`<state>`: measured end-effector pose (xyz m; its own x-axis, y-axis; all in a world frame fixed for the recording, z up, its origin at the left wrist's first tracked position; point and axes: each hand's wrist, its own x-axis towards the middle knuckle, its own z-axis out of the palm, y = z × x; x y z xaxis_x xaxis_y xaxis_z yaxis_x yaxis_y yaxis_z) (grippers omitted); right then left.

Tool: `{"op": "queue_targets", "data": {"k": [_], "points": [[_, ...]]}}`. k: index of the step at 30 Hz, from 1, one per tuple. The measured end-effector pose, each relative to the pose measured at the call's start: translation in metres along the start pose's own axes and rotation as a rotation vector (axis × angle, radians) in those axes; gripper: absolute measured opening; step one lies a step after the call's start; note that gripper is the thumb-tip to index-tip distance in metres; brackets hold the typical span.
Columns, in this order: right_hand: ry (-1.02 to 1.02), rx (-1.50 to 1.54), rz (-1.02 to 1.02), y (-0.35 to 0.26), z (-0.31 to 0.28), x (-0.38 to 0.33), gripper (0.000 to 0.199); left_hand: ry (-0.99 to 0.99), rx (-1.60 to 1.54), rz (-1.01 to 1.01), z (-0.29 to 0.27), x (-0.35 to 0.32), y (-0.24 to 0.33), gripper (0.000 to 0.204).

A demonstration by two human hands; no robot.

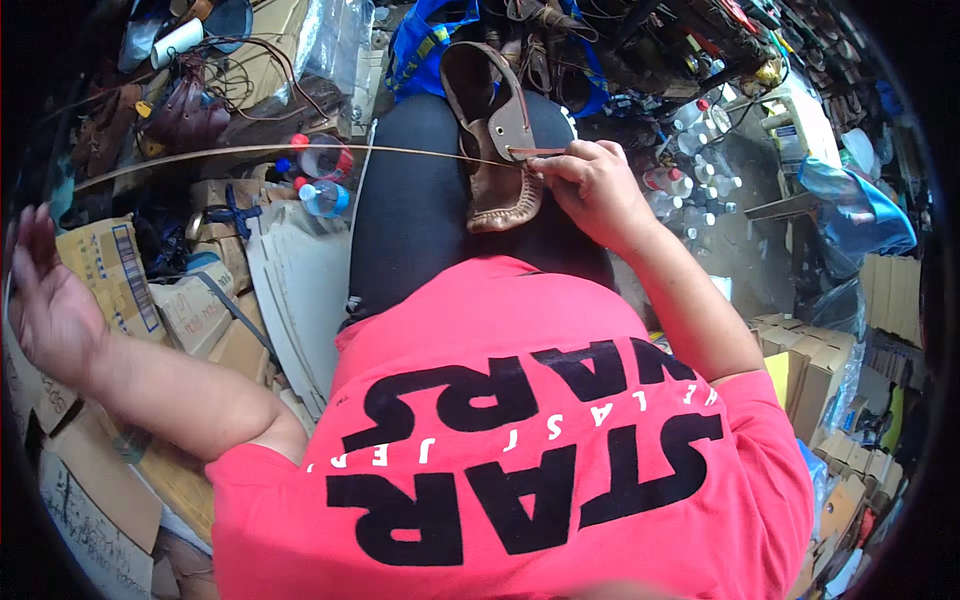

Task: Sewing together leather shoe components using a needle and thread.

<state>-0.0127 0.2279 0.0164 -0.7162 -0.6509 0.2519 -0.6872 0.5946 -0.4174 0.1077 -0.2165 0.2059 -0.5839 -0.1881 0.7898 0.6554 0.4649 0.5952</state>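
A brown leather shoe [505, 205] with a stitched, gathered toe lies across my lap, its open heel loop pointing away from me. My right hand [600, 190] is closed at the shoe's right edge, thumb and fingers pinching there. A short reddish-brown strip [535, 153] runs from an eyelet to those fingers. From the shoe a long thin leather lace [290, 148] stretches far out to the left. My left hand [58, 300] is raised at the far left, fingers extended and somewhat blurred. The lace's outer end passes close above it; whether they touch is unclear.
Cardboard boxes [110, 270] and white sheets [295, 290] lie to my left, with a blue-tinted bottle [324, 198]. Several plastic bottles [690, 185] stand at the right. A blue bag [415, 50] and more leather shoes [535, 50] are beyond my knees. Stacked cardboard [795, 345] sits lower right.
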Motion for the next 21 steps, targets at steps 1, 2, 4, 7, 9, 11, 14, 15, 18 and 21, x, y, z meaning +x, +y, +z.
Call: {"op": "queue_targets", "data": {"k": [1, 2, 4, 7, 9, 11, 14, 15, 18, 21], "points": [[-0.011, -0.007, -0.010, 0.000, 0.000, -0.001, 0.019, 0.142, 0.507, -0.055, 0.005, -0.002, -0.003, 0.056], [-0.001, -0.011, -0.019, 0.000, 0.000, -0.003, 0.019, 0.185, 0.532, -0.104, 0.019, -0.012, -0.012, 0.034], [0.021, -0.011, -0.021, -0.001, 0.002, -0.002, 0.019, 0.049, 0.586, -0.222, 0.072, -0.033, -0.021, 0.013], [-0.079, -0.037, 0.045, -0.001, -0.004, -0.001, 0.020, -0.443, 0.104, -0.332, 0.138, -0.089, -0.052, 0.023], [-0.097, 0.000, 0.041, 0.000, -0.005, 0.001, 0.022, -0.656, 0.172, -0.380, 0.179, -0.121, -0.041, 0.026], [-0.076, 0.037, 0.027, 0.001, -0.007, 0.001, 0.023, -0.788, 0.112, -0.463, 0.206, -0.145, -0.042, 0.022], [-0.160, 0.281, 0.162, 0.010, -0.006, 0.003, 0.025, -0.760, 0.438, -0.090, 0.225, -0.164, -0.061, 0.009], [-0.152, 0.282, 0.168, 0.014, -0.007, 0.004, 0.025, -0.766, 0.436, -0.083, 0.229, -0.162, -0.063, 0.009], [-0.192, 0.450, 0.219, 0.026, -0.009, 0.007, 0.026, -0.689, 0.598, 0.078, 0.235, -0.159, -0.069, 0.012], [-0.307, 0.509, 0.216, 0.038, -0.012, 0.017, 0.022, -0.660, 0.251, -0.004, 0.238, -0.158, -0.071, 0.015]]}}
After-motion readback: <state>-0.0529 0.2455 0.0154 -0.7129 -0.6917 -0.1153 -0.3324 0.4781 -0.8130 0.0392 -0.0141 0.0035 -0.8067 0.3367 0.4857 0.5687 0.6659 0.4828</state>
